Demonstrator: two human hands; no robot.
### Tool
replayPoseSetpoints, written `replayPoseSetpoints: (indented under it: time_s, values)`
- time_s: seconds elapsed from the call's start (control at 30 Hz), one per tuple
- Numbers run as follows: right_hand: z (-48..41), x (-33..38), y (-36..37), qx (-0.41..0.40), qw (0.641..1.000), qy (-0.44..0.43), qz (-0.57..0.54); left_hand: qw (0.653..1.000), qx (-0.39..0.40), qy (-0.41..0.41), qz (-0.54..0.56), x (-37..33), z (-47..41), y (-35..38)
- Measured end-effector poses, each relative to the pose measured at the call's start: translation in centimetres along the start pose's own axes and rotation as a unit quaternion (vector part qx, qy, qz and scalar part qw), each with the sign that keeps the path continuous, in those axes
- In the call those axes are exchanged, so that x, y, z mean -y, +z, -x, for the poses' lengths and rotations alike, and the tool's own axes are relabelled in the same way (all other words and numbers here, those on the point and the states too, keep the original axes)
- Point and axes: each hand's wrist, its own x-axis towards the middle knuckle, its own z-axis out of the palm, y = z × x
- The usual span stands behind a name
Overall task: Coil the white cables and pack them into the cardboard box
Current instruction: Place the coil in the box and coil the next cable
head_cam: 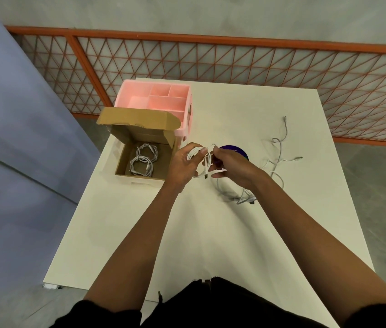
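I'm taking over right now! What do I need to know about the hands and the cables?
Left hand: holds the white cable coil above the table.
Right hand: pinches the same coil.
Open brown cardboard box, on the left of the white table: two coiled white cables inside, done.
Left to do: finish this coil, box it, then coil the loose white cables lying to the right.

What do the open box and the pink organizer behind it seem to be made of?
The box looks like matte brown cardboard: plain kraft colour, folded flaps. The pink organizer is probably moulded plastic: smooth, even colour, thin divider walls.
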Motion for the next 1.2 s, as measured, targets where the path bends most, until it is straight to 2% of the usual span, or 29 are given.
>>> replayPoseSetpoints:
  time_s: [0.07, 0.3, 0.47, 0.6, 0.7, 0.9, 1.03, 1.2]
  values:
    - [0.0, -0.4, -0.2, 0.041, 0.998, 0.008, -0.054, 1.0, 0.01, 0.007, -0.003, 0.0, -0.1, 0.0]
    - [-0.2, -1.2, -0.9, 0.104, 0.992, -0.028, -0.057, 1.0, 0.021, 0.014, -0.016, 0.0, -0.4, -0.3]
    - [0.6, 0.8, -1.4, 0.033, 0.999, 0.006, -0.019, 0.999, 0.003, 0.003, -0.047, 0.7, -0.7, -0.5]
    - [1.0, 2.1, -1.1, -0.006, 0.996, 0.031, 0.088, 0.998, -0.005, 0.015, -0.058, 0.8, -0.6, 0.0]
    - [1.1, 2.9, -0.9, -0.036, 0.992, 0.023, 0.122, 0.997, -0.012, 0.032, -0.066, 0.8, -0.8, 0.2]
    - [1.4, 3.7, -0.8, -0.014, 0.985, 0.025, 0.167, 0.995, -0.013, 0.051, -0.08, 0.8, -1.4, 0.3]
    - [1.9, 3.6, -1.1, 0.013, 0.979, -0.011, 0.203, 0.995, -0.017, 0.045, -0.082, 0.8, -1.3, 0.2]
    - [2.6, 3.6, -1.4, 0.03, 0.974, -0.069, 0.215, 0.986, -0.058, 0.067, -0.142, 1.6, -1.7, 0.0]
